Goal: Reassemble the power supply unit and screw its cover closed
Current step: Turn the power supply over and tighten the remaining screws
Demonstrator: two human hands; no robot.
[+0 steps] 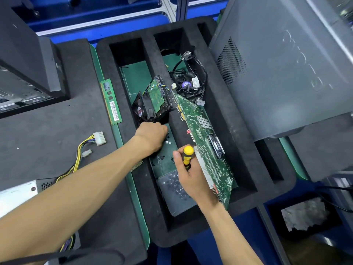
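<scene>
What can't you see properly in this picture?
All in the head view:
- left hand: its fingertips are hidden by its own knuckles, so whether it has picked a screw from the foam tray cannot be told.
- screwdriver: its tip is hidden behind the right hand.
- power supply unit: cut off by the left edge and covered by the forearm.

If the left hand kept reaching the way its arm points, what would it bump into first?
Probably the black case fan leaning in the foam tray just beyond the left hand, with the hard drive propped behind it. Depth is unclear; the curled fingers may already be down among the loose screws below.
</scene>
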